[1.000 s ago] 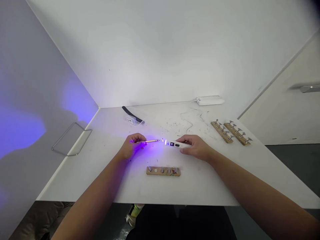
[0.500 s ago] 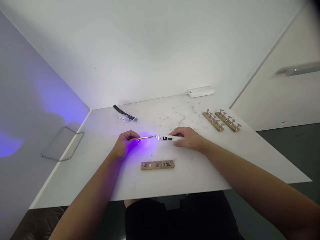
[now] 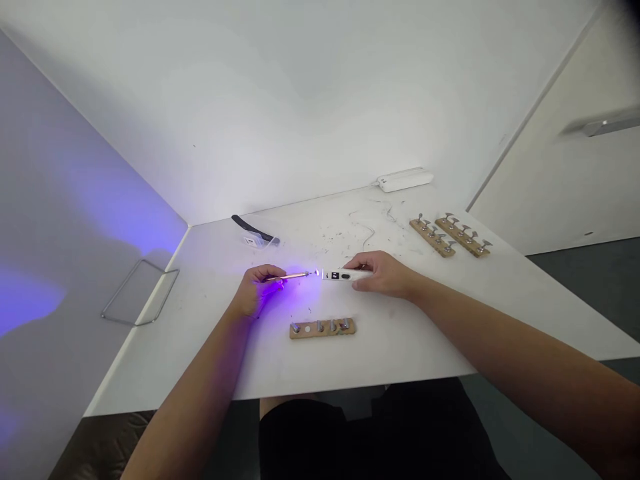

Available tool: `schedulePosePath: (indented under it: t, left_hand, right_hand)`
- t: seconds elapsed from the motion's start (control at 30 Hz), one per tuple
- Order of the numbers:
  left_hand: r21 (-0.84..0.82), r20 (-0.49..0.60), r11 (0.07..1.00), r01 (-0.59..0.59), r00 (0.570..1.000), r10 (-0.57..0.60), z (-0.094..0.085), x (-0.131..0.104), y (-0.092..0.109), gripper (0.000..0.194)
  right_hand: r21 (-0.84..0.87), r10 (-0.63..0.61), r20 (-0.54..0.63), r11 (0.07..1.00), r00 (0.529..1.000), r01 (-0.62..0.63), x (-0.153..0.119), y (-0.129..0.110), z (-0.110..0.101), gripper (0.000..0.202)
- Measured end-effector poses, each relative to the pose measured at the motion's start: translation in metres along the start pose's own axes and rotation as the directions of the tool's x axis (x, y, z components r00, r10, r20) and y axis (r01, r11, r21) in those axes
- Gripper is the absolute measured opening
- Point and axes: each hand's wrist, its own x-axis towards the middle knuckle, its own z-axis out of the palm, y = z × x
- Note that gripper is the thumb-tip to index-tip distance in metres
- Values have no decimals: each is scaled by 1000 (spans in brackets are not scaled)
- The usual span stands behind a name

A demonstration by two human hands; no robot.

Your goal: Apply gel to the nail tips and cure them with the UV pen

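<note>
My left hand (image 3: 255,291) pinches a slim gold pen-like tool (image 3: 293,276) pointing right. At its tip a small bright piece (image 3: 315,272) is lit, too small to make out. My right hand (image 3: 383,272) is closed around a white handheld UV lamp (image 3: 345,275) with a small dark display and a black button. Its lit left end faces the tool's tip across a narrow gap, and violet light falls over my left hand. Below lies a wooden strip (image 3: 323,329) bearing several small metal posts, with one pale round spot bare.
Two wooden strips with metal stands, a nearer one (image 3: 433,239) and a farther one (image 3: 463,235), lie at right. A black nail file (image 3: 244,224) and clear plastic case (image 3: 253,240) lie back left. A white device (image 3: 405,179) with a cord stands by the wall; a wire frame (image 3: 160,300) is left.
The whole view has shifted a little, so things appear slightly farther right. Both hands keep their grips, with lamp and tool tip facing each other as before.
</note>
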Motion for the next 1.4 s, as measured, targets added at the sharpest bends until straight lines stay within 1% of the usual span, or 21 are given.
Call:
schedulePosePath:
  t: [0.13, 0.27, 0.43, 0.53, 0.63, 0.93, 1.13, 1.4]
  left_hand:
    - [-22, -5, 1000, -10, 1000, 10, 0, 0, -1, 19]
    - [-35, 28, 999, -11, 1000, 12, 0, 1, -2, 16]
    - [-32, 57, 999, -24, 998, 26, 1, 1, 0, 12]
    - [-7, 87, 1000, -30, 996, 30, 2, 0, 0, 13]
    - [-17, 94, 999, -34, 995, 36, 2, 0, 0, 15]
    - [8, 75, 999, -41, 996, 40, 3, 0, 0, 16]
    - [14, 36, 1000, -22, 999, 21, 4, 0, 1, 18]
    - [47, 43, 998, -43, 998, 41, 3, 1, -1, 17]
  right_hand:
    - [-4, -9, -16, 1000, 1000, 9, 1, 1, 1, 30]
    - [-20, 8, -48, 1000, 999, -9, 1, -1, 1, 31]
    - [-20, -3, -47, 1000, 999, 2, 1, -3, 1, 32]
    - [-18, -7, -37, 1000, 999, 7, 1, 0, 0, 33]
    - [-16, -21, -31, 1000, 999, 21, 2, 3, -1, 33]
    - [-15, -7, -47, 1000, 999, 6, 0, -3, 0, 31]
    - [-3, -35, -24, 999, 999, 35, 2, 4, -1, 31]
    - [9, -58, -9, 998, 998, 58, 1, 4, -2, 28]
